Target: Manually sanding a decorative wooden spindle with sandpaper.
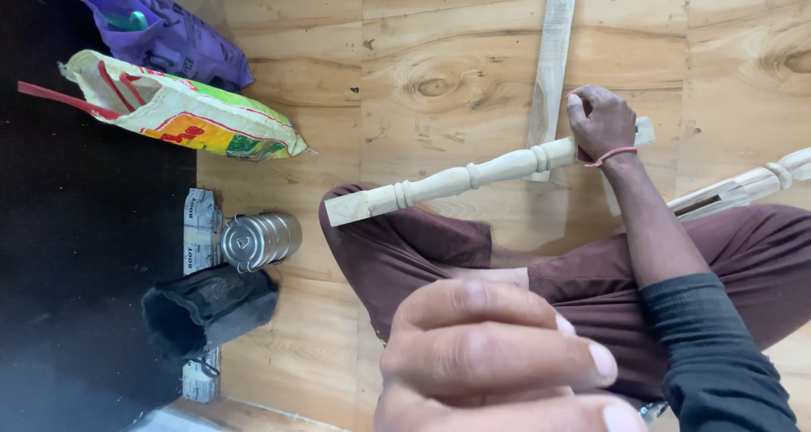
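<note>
A turned wooden spindle point(473, 177) of pale, unfinished wood is shown lying across the lap of a seated person, above a plywood floor point(439, 52). Its shape is marked by a square block at the lower left end, followed by rounded beads, a long swelling shaft, and further rings near the upper right end. The spindle is tilted, rising from left to right.

The upper right end is gripped by one hand point(601, 124), whose fingers are closed around the wood; a thin orange band is worn at its wrist, and a dark sleeve is seen further up the arm. Which hand this is cannot be told with certainty; it is taken here as the right. The other hand point(498, 360) is held very close to the camera, its fingers curled inward; whether anything is held in it cannot be told.

A flat wooden slat point(553, 52) lies on the floor behind the spindle. A second turned spindle point(743, 183) is seen at the right edge. To the left are placed a steel tiffin container point(260, 239), a black bag point(203, 307), and two printed sacks point(182, 111).
</note>
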